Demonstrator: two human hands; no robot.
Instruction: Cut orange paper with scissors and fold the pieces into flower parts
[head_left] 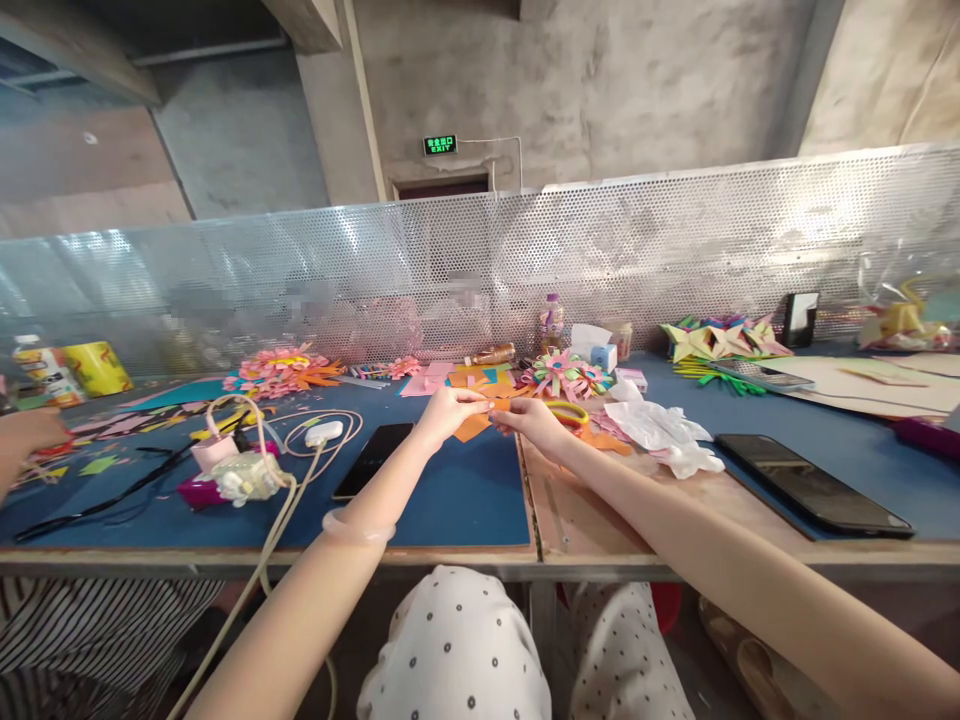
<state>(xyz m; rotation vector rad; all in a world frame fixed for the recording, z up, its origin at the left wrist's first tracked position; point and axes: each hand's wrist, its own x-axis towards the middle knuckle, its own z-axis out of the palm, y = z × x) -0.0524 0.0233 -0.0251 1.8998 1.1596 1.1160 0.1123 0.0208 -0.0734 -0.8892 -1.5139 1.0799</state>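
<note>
My left hand [448, 411] and my right hand [527, 416] meet above the blue mat [457, 490], both pinching a small orange paper piece [489, 404] between their fingertips. A larger orange paper sheet [472, 427] lies on the mat just under the hands. A pale bangle [358, 527] circles my left wrist. Yellow-handled scissors [570, 413] rest right behind my right hand. A folded paper flower [564, 375] of pink and green strips sits farther back.
Two dark phones [373, 459] [811, 485] lie flat on the table, with crumpled white plastic [664, 432] between them. A white charger with cables [319, 434] lies at the left. Another person's hand [26, 436] works at the far left. A perforated metal screen [675, 240] closes the back.
</note>
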